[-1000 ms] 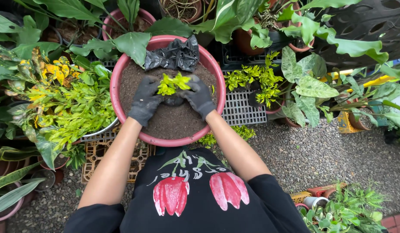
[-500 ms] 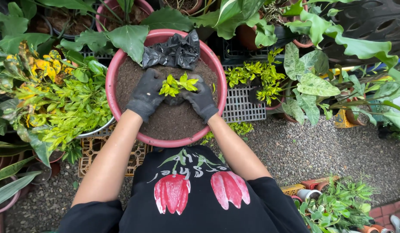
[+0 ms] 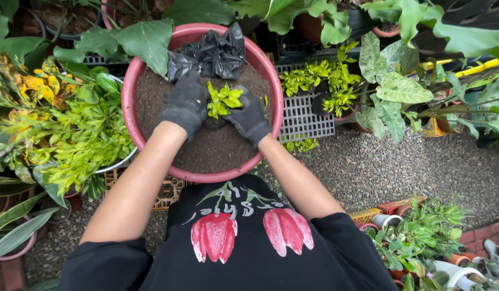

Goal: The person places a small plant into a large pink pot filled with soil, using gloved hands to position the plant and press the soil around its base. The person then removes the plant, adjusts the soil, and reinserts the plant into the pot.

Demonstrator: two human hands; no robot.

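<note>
A wide pink basin (image 3: 152, 59) full of dark soil (image 3: 217, 148) stands in front of me. Both my hands wear black gloves. My left hand (image 3: 186, 104) and my right hand (image 3: 248, 117) cup a small yellow-green plant (image 3: 223, 99) from either side, over the soil. A small dark pot under the plant is mostly hidden between the gloves. A crumpled black plastic bag (image 3: 209, 54) lies on the soil at the basin's far side, just beyond my left fingers.
Leafy potted plants (image 3: 66, 129) crowd the left side. Small yellow-green plants (image 3: 319, 81) stand on a grey plastic grid (image 3: 306, 121) to the right. Grey gravel (image 3: 400, 167) covers the ground at right, with more pots (image 3: 422, 242) at the lower right.
Both hands and the small plant have shifted slightly toward the far side of the basin, nearer the black bag. The camera view has tilted a little.
</note>
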